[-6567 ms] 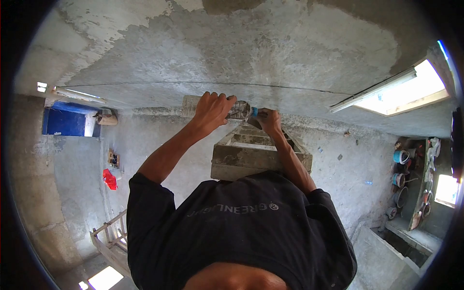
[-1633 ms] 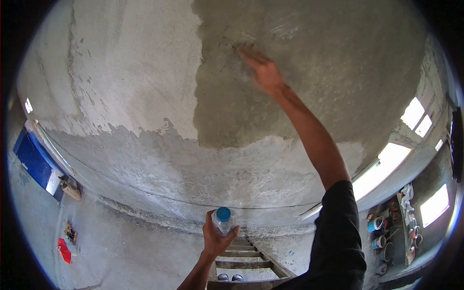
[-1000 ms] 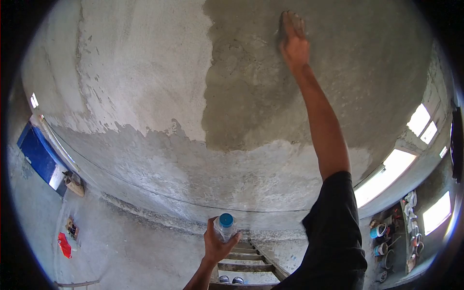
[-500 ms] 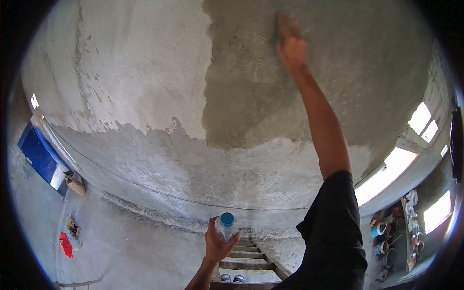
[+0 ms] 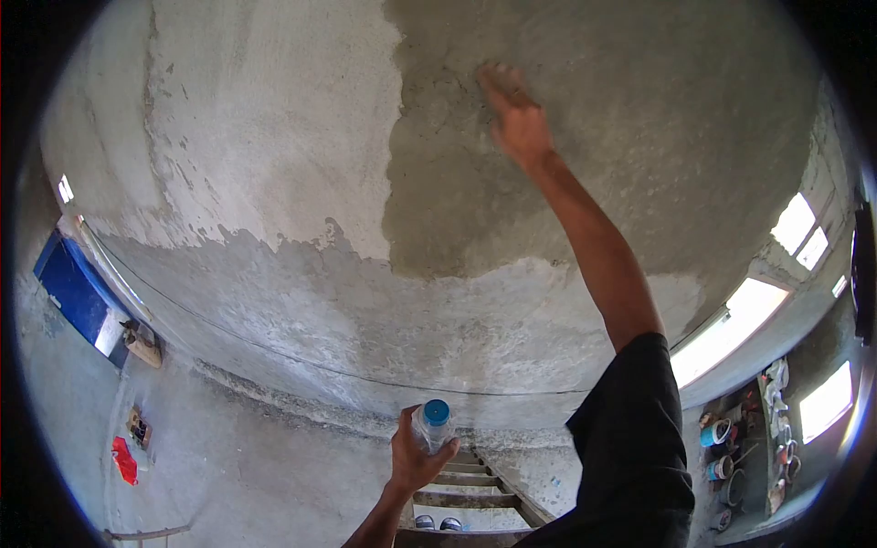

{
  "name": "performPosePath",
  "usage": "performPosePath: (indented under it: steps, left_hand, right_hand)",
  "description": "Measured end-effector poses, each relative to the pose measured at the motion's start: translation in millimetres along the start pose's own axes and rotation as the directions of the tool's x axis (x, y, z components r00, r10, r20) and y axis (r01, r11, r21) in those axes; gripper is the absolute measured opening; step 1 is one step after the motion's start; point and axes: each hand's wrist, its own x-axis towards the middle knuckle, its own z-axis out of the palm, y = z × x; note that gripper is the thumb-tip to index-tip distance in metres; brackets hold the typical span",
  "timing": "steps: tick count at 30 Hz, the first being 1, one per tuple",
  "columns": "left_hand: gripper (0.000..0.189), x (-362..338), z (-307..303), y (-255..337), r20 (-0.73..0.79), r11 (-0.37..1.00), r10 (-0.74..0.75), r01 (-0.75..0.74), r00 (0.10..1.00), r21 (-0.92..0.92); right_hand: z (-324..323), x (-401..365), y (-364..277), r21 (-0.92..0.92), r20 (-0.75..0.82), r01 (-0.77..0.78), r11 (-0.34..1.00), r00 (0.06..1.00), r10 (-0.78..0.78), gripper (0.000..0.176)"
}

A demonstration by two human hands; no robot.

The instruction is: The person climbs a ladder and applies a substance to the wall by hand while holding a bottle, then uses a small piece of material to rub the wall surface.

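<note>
My left hand is wrapped round a clear plastic bottle with a blue cap, held upright low in the view above the ladder. Up on the wall, my right hand reaches out with its fingers stretched against the dark, damp-looking patch. Its fingertips are slightly blurred, and I see nothing held in them. To the left of that patch the wall is pale and dry-looking, with a ragged lower edge.
Below me a wooden ladder leads down, with a pair of sandals at its foot. Buckets stand at lower right near bright windows. A blue door and a red item are at left. A cable crosses the wall.
My right hand has moved down and to the left across the dark patch. My left hand and the bottle have shifted slightly to the right.
</note>
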Motion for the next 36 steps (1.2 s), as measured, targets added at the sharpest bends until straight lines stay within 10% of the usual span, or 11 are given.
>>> performPosePath:
  steps: [4,6,10,15,22,28,32,36]
  left_hand:
    - [0.062,0.9,-3.8,3.5,0.014,1.0,0.026,-0.026,1.0,-0.004]
    - [0.063,0.6,-4.1,4.3,0.008,1.0,0.005,-0.005,1.0,-0.001]
    - [0.063,-0.5,-4.1,-2.2,-0.021,1.0,0.001,0.0,1.0,0.019]
    - [0.062,0.2,-0.9,4.5,0.007,0.999,-0.037,0.037,0.999,0.015]
    - [0.063,-2.2,-3.3,1.4,-0.012,1.0,-0.001,0.002,1.0,0.03]
    - [0.062,-3.7,-1.9,2.6,0.016,1.0,-0.023,0.023,1.0,0.004]
    - [0.063,-8.9,-3.9,2.2,0.02,0.999,-0.036,0.036,0.999,0.005]
    - [0.063,-7.2,-4.1,0.7,0.008,0.999,-0.03,0.03,1.0,0.019]
  right_hand:
    - [-25.5,8.3,1.5,0.063,0.192,0.027,0.998,0.981,-0.038,0.071]
    - [-41.4,38.6,32.9,0.073,-0.22,-0.052,0.996,0.973,0.067,0.079]
    - [-29.1,50.0,47.7,-0.083,-0.37,-0.125,0.989,0.925,0.086,0.081]
    - [-7.6,-8.4,5.4,0.081,0.195,0.155,0.985,0.966,-0.168,0.077]
    - [-37.4,41.8,51.8,-0.063,-0.226,-0.14,0.988,0.966,0.123,0.075]
    - [-15.5,-5.1,2.9,0.052,0.179,0.18,0.982,0.966,-0.186,0.071]
    - [-48.7,37.6,44.3,0.007,-0.234,-0.107,0.994,0.966,0.106,0.071]
    - [-24.7,29.5,47.1,-0.078,-0.238,-0.092,0.993,0.969,0.071,0.069]
